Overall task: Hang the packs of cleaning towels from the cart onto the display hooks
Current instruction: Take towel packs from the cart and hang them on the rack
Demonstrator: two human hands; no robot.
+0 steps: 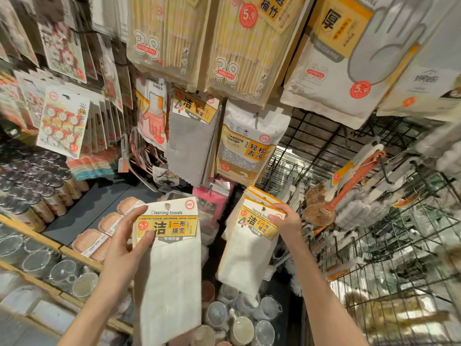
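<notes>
My left hand [129, 243] grips a white pack of cleaning towels [172, 275] by the left side of its yellow header card, held up low in the middle. My right hand [287, 221] pinches the header of the front pack in a row of white towel packs [245, 255] hanging to the right. Its thumb lies on the card's right edge. A grey towel pack [190, 143] hangs on a hook higher up, in the centre. The hook behind the white row is hidden by the cards. No cart is in view.
Above hang chopstick packs [172, 38], glove packs [349, 56] and a cleaning sponge bag [247, 143]. A black wire grid [374, 258] with brushes [321, 208] fills the right side. Wooden shelves [50, 245] at the left hold cups and trays. Mugs [239, 318] stand below.
</notes>
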